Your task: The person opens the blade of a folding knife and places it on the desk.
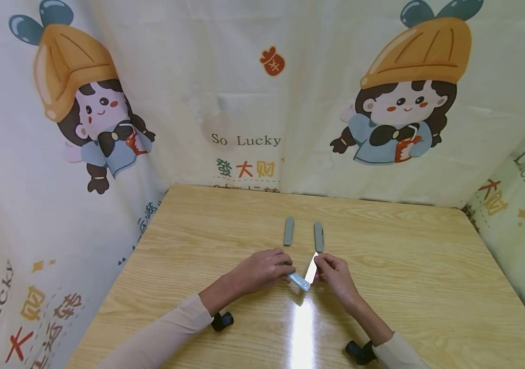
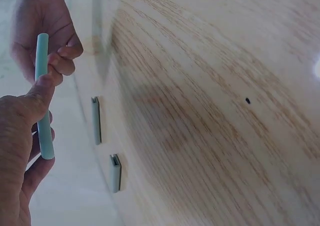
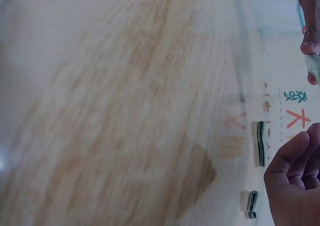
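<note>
One half-unfolded knife (image 1: 310, 270) between fingers (image 1: 281, 259), well inside visible table edges (image 1: 382, 204)

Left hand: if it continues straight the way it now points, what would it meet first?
Apart from the folding knife it grips, the left hand would probably meet the right hand first, at the blade; depth is unclear.

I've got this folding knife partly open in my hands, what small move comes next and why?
I'd probably swing the blade gently toward the handle: the right hand pinches the blade, the left hand grips the handle, they form a V, and the two grey-green knives show no blades.
</note>
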`<action>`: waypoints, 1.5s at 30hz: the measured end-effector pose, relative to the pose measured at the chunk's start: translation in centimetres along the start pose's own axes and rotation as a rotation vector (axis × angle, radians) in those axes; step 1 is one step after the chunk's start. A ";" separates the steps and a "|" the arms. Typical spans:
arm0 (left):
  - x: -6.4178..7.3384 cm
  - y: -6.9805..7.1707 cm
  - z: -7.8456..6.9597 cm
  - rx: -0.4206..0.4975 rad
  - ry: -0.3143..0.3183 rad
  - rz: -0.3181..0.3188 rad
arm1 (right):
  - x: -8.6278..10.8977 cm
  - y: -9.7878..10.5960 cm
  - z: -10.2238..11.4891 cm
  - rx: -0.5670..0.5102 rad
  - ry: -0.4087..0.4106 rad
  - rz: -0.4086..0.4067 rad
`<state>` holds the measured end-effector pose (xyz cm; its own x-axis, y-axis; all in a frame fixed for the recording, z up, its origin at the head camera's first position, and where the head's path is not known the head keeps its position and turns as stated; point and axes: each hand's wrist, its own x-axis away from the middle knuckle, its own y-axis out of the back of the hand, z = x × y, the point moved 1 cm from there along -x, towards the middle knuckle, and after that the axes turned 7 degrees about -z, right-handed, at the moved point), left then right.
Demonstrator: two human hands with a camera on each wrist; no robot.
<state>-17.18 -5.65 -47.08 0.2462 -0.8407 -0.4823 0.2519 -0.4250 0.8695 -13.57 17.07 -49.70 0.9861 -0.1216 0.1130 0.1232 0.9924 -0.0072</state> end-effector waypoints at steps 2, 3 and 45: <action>0.0 0.0 0.0 -0.007 -0.002 -0.008 | 0.0 0.0 0.1 0.010 0.005 0.003; 0.0 0.0 -0.1 -0.005 -0.002 -0.014 | 0.1 0.0 0.1 0.019 0.009 0.005; 0.9 -0.9 -0.3 0.016 0.062 -0.143 | -0.1 0.6 0.6 0.037 -0.018 -0.047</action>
<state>-16.91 -5.89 -48.32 0.2663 -0.7491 -0.6066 0.2734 -0.5448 0.7927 -13.71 17.65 -49.12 0.9771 -0.1684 0.1301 0.1652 0.9856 0.0356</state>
